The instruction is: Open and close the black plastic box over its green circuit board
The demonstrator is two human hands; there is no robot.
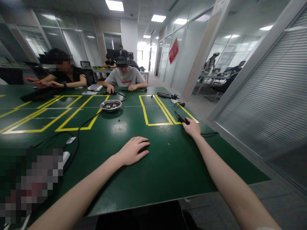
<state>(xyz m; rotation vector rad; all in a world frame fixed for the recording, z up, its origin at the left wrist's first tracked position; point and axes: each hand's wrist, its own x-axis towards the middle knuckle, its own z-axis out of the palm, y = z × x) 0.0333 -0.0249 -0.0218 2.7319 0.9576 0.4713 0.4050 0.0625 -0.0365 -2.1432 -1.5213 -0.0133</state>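
Left hand (133, 150) flat on table (168, 163), right hand (192, 127) curled on plug (182, 119)

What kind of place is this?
Probably an office workroom: glass walls, ceiling light panels, and a long green table marked with yellow tape where other people sit working around a metal bowl.

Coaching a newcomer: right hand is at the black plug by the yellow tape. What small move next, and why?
Probably close the right hand round the black plug and lift it: the hand seems only to touch its end, the cable lies slack, the left hand rests flat.
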